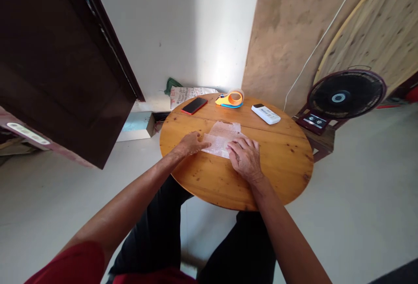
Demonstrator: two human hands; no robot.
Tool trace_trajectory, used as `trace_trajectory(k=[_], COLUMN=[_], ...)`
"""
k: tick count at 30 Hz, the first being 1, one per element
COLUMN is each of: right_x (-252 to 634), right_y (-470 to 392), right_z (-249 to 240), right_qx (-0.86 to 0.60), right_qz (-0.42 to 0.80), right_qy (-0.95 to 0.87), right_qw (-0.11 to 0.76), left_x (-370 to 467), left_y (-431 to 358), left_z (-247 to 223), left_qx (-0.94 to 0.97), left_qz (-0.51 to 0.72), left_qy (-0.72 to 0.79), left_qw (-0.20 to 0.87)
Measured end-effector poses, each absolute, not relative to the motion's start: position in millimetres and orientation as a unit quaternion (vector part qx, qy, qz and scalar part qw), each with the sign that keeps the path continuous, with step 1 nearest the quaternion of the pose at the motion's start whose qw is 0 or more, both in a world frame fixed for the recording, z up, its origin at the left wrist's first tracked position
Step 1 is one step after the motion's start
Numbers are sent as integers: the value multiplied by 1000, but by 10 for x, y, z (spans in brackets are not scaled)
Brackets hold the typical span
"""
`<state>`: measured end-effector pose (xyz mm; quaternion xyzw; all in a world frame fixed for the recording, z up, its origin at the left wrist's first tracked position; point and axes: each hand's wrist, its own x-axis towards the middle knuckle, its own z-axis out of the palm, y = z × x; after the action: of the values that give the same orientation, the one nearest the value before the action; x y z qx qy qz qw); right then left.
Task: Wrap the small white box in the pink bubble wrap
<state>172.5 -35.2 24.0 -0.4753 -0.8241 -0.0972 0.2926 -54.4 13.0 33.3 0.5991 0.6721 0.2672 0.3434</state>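
Observation:
A sheet of clear bubble wrap (pixel 217 141) lies partly folded on the round wooden table (pixel 202 177). My left hand (pixel 192 143) rests at its left edge, thumb and fingers apart, with the thumb on the wrap. Over the right end of the wrap lies my right hand (pixel 245 157), its fingers curved and spread, touching the plastic. Whether anything is wrapped inside cannot be made out.
Toward the table's back are a red-edged phone (pixel 194 106), an orange tape dispenser (pixel 230 99) and a white remote-like device (pixel 266 114). A black fan (pixel 346 94) stands to the right. A dark door (pixel 62 57) is at the left.

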Motion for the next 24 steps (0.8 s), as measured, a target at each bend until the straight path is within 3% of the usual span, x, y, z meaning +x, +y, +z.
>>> trace_trajectory(k=[11,18,24], right_x=[1727,1732,1736], right_y=[-361,-369,-369], right_z=[242,253,246], right_qx=[-472,-469,-472], right_qz=[-92,-97,-101], right_qy=[-830,-836,-832], right_qw=[283,267,272], left_x=[-359,-232,10], left_y=[185,255,248], left_z=[346,348,493], left_qx=[579,607,590], left_qz=[236,267,263], left_qy=[645,650,632], left_qw=[439,372,428])
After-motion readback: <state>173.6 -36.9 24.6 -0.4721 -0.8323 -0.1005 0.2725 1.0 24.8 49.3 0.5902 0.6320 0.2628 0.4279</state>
